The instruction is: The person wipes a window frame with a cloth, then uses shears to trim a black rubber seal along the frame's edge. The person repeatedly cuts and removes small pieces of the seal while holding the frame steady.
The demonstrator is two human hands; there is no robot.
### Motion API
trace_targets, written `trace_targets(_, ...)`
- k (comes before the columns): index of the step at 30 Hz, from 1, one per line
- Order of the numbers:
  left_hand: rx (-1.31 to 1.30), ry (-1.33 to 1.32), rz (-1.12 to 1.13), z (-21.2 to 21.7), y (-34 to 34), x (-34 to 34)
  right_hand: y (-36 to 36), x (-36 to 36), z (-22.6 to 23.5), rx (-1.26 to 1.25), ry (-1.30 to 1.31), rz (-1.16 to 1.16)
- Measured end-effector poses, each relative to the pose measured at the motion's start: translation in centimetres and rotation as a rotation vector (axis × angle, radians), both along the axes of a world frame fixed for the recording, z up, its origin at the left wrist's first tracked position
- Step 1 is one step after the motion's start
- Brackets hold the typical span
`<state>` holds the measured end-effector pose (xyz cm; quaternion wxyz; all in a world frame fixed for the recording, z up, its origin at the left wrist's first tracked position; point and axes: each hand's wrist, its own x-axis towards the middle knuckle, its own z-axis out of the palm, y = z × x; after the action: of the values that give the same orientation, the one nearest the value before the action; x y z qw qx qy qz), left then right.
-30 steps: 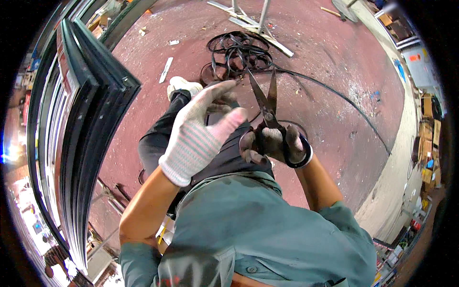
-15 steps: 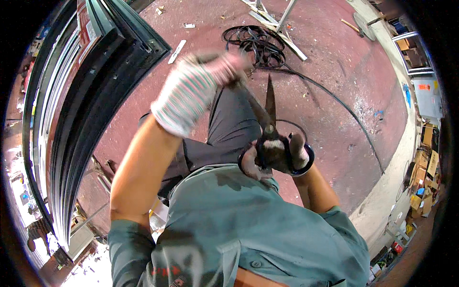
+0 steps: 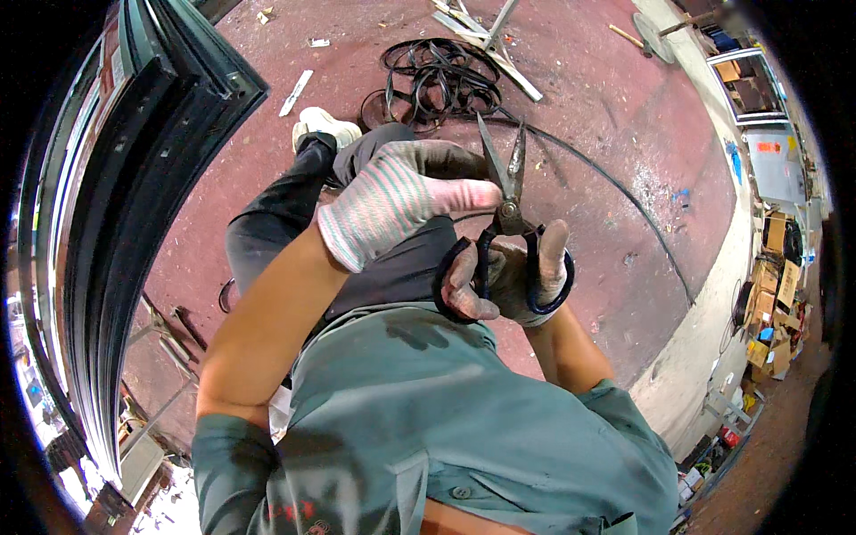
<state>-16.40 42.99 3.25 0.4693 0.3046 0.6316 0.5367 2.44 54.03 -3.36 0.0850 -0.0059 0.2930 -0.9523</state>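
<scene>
The left hand [image 3: 392, 201] had dropped back from its high reach, settling just beside the scissors [image 3: 504, 192], fingers curled, thumb toward the pivot. The right hand [image 3: 508, 276] gripped the black loops, blades slightly parted, pointing away toward the coiled black cable [image 3: 437, 76].

Teal short-sleeved shirt, grubby knit gloves (pink-striped cuffs), dark trousers, white shoe [image 3: 325, 125]

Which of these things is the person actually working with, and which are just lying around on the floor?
In use:
- scissors, held in the right hand
- left hand, close beside the blades

Lying about:
- coil of black cable
- white strip
- metal bars
- dark window frames
- cardboard boxes
</scene>
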Motion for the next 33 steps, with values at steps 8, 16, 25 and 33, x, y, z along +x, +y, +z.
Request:
trace_targets(8, 0.171, -0.241, 0.169, -1.2, 0.8, -4.1, -0.6, 0.4, 1.3, 0.031, -0.023, 0.115)
trace_targets(16, 0.054, -0.151, 0.27, -2.4, 0.1, -4.2, -1.1, 0.3, 0.0, -0.019, -0.022, -0.002)
trace_targets(25, 0.058, 0.06, 0.142, -0.4, -0.2, -3.2, -0.1, -0.9, 0.5, 0.133, 0.021, 0.145)
trace_targets(33, 0.116, -0.034, 0.093, -1.3, -1.3, -3.4, -1.3, -0.5, -0.4, 0.131, -0.033, 0.19)
